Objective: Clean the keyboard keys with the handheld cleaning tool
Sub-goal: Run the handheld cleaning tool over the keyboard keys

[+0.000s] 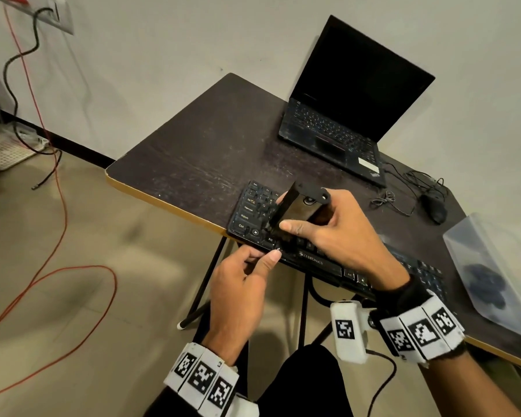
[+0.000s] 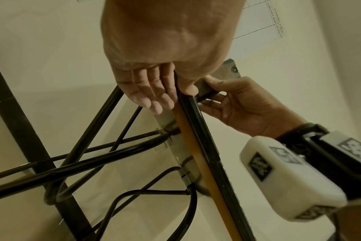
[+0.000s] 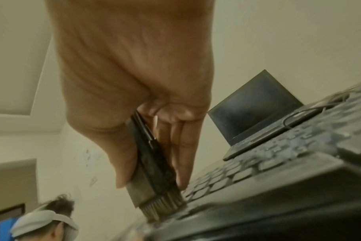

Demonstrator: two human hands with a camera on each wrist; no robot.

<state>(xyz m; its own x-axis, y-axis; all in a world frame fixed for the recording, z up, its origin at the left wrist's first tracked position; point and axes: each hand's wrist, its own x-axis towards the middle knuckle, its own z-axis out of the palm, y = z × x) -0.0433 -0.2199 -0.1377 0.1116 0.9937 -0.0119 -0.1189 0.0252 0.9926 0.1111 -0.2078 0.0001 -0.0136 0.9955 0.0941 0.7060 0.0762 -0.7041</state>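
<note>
A black keyboard [image 1: 319,261] lies along the near edge of the dark table [image 1: 199,152]. My right hand [image 1: 322,227] grips a flat black brush tool [image 1: 295,206], thumb on one face and fingers on the other. Its bristles [image 3: 163,207] touch the keys at the keyboard's left end, near the Alt key. My left hand [image 1: 247,275] holds the keyboard's front edge and the table edge, thumb on top and fingers curled underneath [image 2: 150,96]. In the left wrist view the brush tool [image 2: 227,71] shows above the keyboard edge [image 2: 198,130].
An open black laptop [image 1: 343,115] stands at the back of the table. A black mouse [image 1: 433,207] with its cord lies to the right, and a clear plastic bag [image 1: 494,275] sits at the right edge. Cables trail over the floor on the left.
</note>
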